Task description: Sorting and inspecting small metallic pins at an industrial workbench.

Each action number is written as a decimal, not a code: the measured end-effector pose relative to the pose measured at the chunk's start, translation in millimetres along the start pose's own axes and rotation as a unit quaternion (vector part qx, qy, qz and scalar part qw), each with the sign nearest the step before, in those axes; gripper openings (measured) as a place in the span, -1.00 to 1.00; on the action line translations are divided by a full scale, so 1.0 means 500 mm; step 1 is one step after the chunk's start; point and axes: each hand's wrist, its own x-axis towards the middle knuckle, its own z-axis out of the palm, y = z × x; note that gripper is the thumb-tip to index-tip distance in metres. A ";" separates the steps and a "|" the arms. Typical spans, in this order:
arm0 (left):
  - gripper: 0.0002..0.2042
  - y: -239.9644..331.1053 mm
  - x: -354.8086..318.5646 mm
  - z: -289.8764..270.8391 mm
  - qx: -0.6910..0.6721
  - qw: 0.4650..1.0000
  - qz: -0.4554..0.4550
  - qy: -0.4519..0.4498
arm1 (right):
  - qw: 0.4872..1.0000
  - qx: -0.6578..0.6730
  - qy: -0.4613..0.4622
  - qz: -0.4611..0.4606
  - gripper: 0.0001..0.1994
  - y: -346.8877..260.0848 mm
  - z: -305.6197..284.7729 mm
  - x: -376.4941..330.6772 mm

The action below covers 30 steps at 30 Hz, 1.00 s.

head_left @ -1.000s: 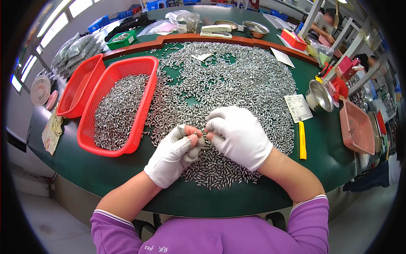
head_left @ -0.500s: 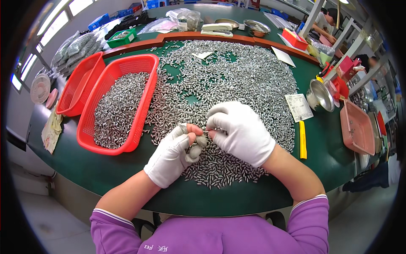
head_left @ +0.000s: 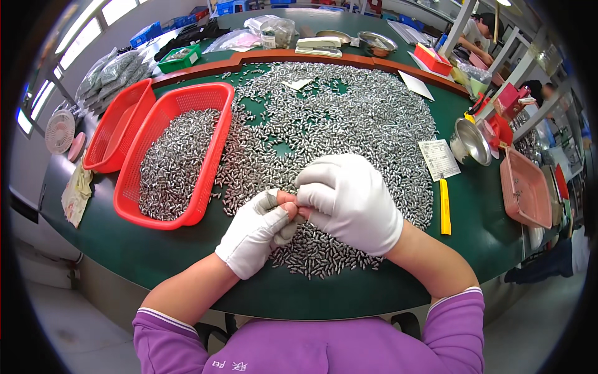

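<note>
Left hand point(head_left: 258, 232): in a white knit cotton glove with the fingertips cut off; bare fingertips curled inward and pinched against the right hand's, seemingly on a small metal piece, though the piece itself is too hidden to make out.
Right hand point(head_left: 349, 201): in a full white knit glove, knuckles up, fingers bent down and closed toward the left hand's fingertips; what it grips cannot be told.
Metal pieces point(head_left: 330, 118): a broad, loose heap of small, shiny, silver-grey cylinders with rounded ends, spread in a rough circle over the middle of the surface; both hands hover over its near edge, just above the pieces.
Surface point(head_left: 156, 249): matte dark green top with a curved front rim and a brown wooden ledge along the far side.
Red basket point(head_left: 180, 156): rectangular plastic mesh tray, left of the heap, its floor covered with the same silver pieces.
Second red basket point(head_left: 118, 128): same mesh plastic, tucked partly under the first on its left side.
Yellow strip point(head_left: 445, 206): flat, narrow bar lying right of the heap.
Steel bowl point(head_left: 470, 142): polished, round, tilted on its side near the right edge.
Pink tray point(head_left: 523, 187): shallow smooth plastic rectangle, far right.
Sleeves point(head_left: 311, 343): purple ribbed cuffs.
</note>
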 end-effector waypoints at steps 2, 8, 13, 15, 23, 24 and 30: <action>-0.81 0.001 0.001 0.000 -0.006 1.000 0.002 -0.001 | 0.999 0.033 -0.016 0.035 -0.75 -0.001 -0.001 -0.004; -0.81 0.013 -0.003 0.011 -0.007 1.000 -0.022 0.020 | 0.994 0.059 0.013 0.089 -0.80 -0.011 0.000 -0.001; -0.81 0.008 -0.001 0.003 -0.028 0.999 -0.015 -0.006 | 0.992 0.079 -0.013 0.096 -0.82 -0.006 0.000 -0.004; -0.81 0.009 0.000 0.004 -0.033 0.999 -0.013 -0.010 | 0.994 0.062 0.000 0.087 -0.82 -0.008 0.000 -0.004; -0.85 0.007 0.002 -0.007 -0.052 0.998 -0.001 -0.034 | 0.946 -0.035 -0.266 0.184 -0.84 -0.003 -0.016 -0.017; -0.85 0.009 0.001 -0.004 -0.052 0.998 -0.002 -0.035 | 0.930 -0.038 -0.311 0.191 -0.83 -0.004 -0.014 -0.021; -0.82 0.007 -0.002 0.001 -0.100 0.993 -0.023 -0.066 | 0.937 -0.089 -0.293 0.167 -0.90 -0.015 0.007 -0.032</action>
